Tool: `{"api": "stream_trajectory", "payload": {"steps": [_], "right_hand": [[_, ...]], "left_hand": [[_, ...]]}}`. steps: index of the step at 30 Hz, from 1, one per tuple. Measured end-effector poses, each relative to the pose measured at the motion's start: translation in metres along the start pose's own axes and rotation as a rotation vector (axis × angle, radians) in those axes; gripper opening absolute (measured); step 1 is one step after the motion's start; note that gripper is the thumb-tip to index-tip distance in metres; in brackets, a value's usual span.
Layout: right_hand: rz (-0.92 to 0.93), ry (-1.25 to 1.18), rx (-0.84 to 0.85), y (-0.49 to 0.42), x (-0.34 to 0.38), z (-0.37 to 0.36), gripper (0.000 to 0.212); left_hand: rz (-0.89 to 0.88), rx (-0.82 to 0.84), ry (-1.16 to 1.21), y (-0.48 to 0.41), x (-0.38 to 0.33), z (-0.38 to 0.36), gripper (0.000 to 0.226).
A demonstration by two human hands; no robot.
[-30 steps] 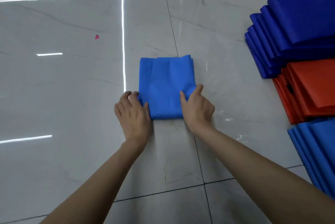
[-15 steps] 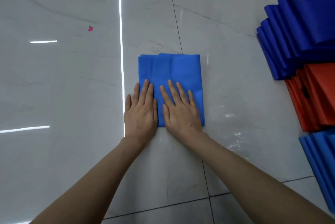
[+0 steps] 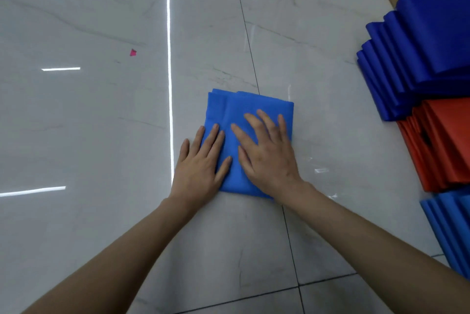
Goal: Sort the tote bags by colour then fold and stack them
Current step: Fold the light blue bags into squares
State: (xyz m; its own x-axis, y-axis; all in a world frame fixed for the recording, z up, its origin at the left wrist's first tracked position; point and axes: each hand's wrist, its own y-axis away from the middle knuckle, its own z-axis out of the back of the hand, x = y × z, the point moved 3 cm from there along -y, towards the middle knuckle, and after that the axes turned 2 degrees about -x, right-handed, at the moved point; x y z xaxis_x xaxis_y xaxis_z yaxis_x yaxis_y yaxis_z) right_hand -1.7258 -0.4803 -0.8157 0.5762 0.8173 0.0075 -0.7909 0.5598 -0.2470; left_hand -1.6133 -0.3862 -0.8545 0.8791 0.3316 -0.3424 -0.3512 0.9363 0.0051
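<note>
A folded blue tote bag [image 3: 250,120] is laid flat on the tiled floor [image 3: 101,115]. It is pressed down by the left hand [image 3: 201,169] and right hand [image 3: 267,153], fingers [image 3: 263,118] straight and spread. Dark blue [image 3: 417,52], red [image 3: 442,143] and blue [image 3: 450,227] stacks are seen at right.

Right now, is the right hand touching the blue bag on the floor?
Touching. The head view shows the right hand lying flat on the folded blue bag, straight fingers spread across its top.
</note>
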Motion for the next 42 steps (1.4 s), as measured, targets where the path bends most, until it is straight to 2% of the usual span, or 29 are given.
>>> {"api": "stream_trajectory", "payload": {"steps": [2, 5, 8, 9, 11, 13, 15, 18, 20, 22, 24, 28, 30, 32, 35, 36, 42], "right_hand": [[0.116, -0.052, 0.152, -0.015, 0.000, -0.015, 0.051], [0.035, 0.000, 0.374, -0.032, -0.031, -0.039, 0.056], [-0.301, 0.053, 0.323, -0.039, -0.060, -0.041, 0.058], [-0.369, 0.073, 0.267, -0.041, -0.062, -0.040, 0.060], [-0.392, 0.087, 0.189, -0.041, -0.058, -0.036, 0.061], [-0.386, 0.070, 0.179, -0.042, -0.057, -0.037, 0.060], [-0.415, 0.065, 0.197, -0.043, -0.057, -0.036, 0.059], [-0.517, 0.052, 0.234, -0.040, -0.055, -0.031, 0.056], [-0.567, 0.036, 0.271, -0.035, -0.052, -0.027, 0.056], [-0.631, -0.024, 0.290, -0.025, -0.049, -0.021, 0.057], [-0.710, -0.113, 0.285, -0.013, -0.044, -0.014, 0.058], [-0.918, -0.433, 0.316, 0.009, -0.046, -0.002, 0.061], [-1.006, -0.578, 0.400, 0.020, -0.055, 0.002, 0.056], [-1.066, -0.762, 0.397, 0.032, -0.065, 0.011, 0.047], [-1.079, -1.078, 0.184, 0.051, -0.086, 0.038, 0.020], [-1.075, -1.122, 0.119, 0.059, -0.096, 0.052, 0.017], [-1.140, -1.091, -0.281, 0.134, -0.146, 0.126, 0.009]], "left_hand": [[-0.104, -0.018, -0.046, 0.001, 0.009, 0.003, 0.062], [-0.122, -0.028, -0.053, -0.003, 0.013, 0.004, 0.061], [-0.098, -0.027, -0.040, -0.007, 0.013, 0.003, 0.062], [-0.090, -0.035, -0.055, -0.007, 0.013, 0.002, 0.062], [-0.040, -0.045, -0.098, -0.004, 0.013, 0.000, 0.061], [0.117, -0.084, -0.094, 0.003, 0.009, 0.000, 0.061], [0.343, -0.140, 0.021, 0.012, 0.001, 0.003, 0.064], [0.698, -0.253, 0.324, 0.020, -0.019, 0.017, 0.066], [0.835, -0.384, 0.617, 0.022, -0.032, 0.025, 0.066], [0.813, -0.453, 0.861, 0.025, -0.044, 0.030, 0.066], [0.749, -0.457, 0.984, 0.030, -0.052, 0.034, 0.064], [0.682, -0.446, 1.038, 0.035, -0.051, 0.042, 0.058], [0.639, -0.445, 1.077, 0.034, -0.048, 0.048, 0.055], [0.576, -0.447, 1.098, 0.030, -0.052, 0.058, 0.053], [0.487, -0.441, 1.142, 0.019, -0.071, 0.069, 0.051], [0.457, -0.424, 1.160, 0.016, -0.081, 0.071, 0.051], [0.257, -0.264, 1.250, 0.006, -0.180, 0.073, 0.051]]}}
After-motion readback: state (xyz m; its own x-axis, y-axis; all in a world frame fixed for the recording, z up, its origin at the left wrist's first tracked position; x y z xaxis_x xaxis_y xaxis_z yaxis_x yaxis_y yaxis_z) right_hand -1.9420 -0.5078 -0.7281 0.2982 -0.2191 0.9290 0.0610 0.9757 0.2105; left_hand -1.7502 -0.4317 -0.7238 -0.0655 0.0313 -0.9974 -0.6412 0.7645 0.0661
